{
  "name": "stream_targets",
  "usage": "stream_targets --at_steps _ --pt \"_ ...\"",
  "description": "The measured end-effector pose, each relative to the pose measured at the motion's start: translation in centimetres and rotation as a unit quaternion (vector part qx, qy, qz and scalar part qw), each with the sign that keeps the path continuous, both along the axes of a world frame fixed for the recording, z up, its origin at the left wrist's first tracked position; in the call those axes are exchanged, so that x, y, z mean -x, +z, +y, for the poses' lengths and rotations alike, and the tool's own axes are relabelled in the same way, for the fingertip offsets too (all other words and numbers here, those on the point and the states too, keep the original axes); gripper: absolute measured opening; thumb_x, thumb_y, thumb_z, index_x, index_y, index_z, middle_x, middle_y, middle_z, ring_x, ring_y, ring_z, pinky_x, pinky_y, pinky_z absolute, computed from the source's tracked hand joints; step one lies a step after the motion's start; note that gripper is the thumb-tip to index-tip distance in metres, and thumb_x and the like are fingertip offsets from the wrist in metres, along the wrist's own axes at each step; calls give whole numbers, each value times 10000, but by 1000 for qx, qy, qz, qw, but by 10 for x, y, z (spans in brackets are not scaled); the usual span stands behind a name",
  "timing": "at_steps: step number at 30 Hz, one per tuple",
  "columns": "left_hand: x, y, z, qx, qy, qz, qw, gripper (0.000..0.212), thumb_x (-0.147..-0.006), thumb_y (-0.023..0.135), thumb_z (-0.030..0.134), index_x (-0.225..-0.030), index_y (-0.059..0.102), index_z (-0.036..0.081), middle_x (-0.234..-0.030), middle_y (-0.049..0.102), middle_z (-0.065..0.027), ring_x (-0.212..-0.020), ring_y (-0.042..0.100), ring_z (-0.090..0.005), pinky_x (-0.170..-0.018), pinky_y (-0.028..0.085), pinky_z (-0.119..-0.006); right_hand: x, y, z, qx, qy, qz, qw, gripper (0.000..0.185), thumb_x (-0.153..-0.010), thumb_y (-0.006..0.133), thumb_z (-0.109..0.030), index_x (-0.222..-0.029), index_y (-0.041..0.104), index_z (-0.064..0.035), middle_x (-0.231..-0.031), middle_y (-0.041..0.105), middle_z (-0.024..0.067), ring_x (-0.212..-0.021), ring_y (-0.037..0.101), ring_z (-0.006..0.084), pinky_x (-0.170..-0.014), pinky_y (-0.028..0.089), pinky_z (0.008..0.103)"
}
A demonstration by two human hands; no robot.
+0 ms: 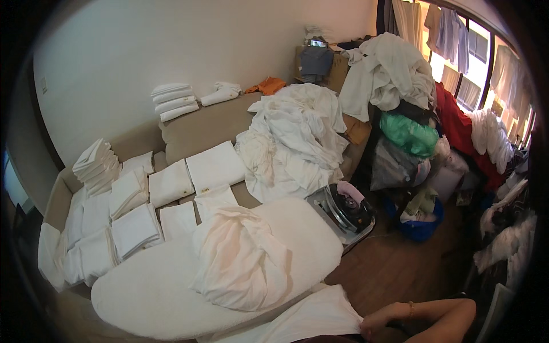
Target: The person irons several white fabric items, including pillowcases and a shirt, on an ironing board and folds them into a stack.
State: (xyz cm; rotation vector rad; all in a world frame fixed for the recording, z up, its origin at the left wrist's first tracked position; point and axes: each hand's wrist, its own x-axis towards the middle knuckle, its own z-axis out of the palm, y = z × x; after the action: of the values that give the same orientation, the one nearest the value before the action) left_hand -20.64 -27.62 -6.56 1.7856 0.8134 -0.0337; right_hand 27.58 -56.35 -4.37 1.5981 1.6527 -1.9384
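Note:
My right hand [377, 322], with a thin bracelet at the wrist, is closed on the edge of a white cloth [317, 311] at the bottom of the view. That cloth hangs along the near side of a padded ironing board [163, 291]. My left hand is out of view. A crumpled cream-white cloth [244, 261] lies bunched on the middle of the board. At the board's right end a dark iron [349, 208] with a pink cloth [350, 191] on its handle rests on a metal stand.
Folded white cloths [135, 229] cover much of a beige sofa [206, 128]; a loose white heap [300, 133] lies at its right. More stacks [173, 100] sit on the backrest. Beyond are bags [409, 133], a blue basket [422, 229], a red cloth [456, 124] and hanging garments [450, 38].

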Motion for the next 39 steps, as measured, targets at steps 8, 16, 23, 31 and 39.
stream_targets --at_steps 8,16,23,31,39 --pt "31 -8 -13 -149 -66 27 986 434 -844 561 88 -1271 529 13 -1330 490 -264 -1215 475 -414 -1014 381 -449 -17 45 71 -419 -202 -113 878 476 -806 725 -404 -1147 597 -97 -879 626 90 -824 595 209 -736 471 335" --pt "20 16 8 7 -31 90 995 436 -861 573 126 -1282 519 28 -1281 502 -218 -1141 488 -352 -949 399 -424 -15 42 81 -47 -129 41 990 484 -855 704 -348 -1221 533 -81 -835 526 30 -768 506 138 -715 422 275" --pt "3 28 21 45 -31 79 995 413 -879 588 168 -1261 536 18 -1180 558 -165 -1016 536 -286 -854 441 -394 -7 71 115 46 -91 82 991 370 -775 724 -219 -1110 615 -108 -975 616 71 -903 550 195 -761 462 362" --pt "-40 83 81 167 -101 72 978 399 -900 606 216 -1236 556 6 -1066 622 -105 -874 592 -210 -746 488 -360 -29 52 183 -17 125 93 988 367 -850 699 -284 -1109 583 -50 -758 582 44 -711 519 125 -662 444 307" --pt "-195 146 233 -352 -76 -89 929 563 -766 749 368 -1212 603 57 -1178 617 -168 -1031 602 -332 -867 482 -382 -65 108 359 -480 -214 -303 795 589 -825 649 -489 -1303 548 -159 -1309 522 167 -1165 523 327 -959 420 454"
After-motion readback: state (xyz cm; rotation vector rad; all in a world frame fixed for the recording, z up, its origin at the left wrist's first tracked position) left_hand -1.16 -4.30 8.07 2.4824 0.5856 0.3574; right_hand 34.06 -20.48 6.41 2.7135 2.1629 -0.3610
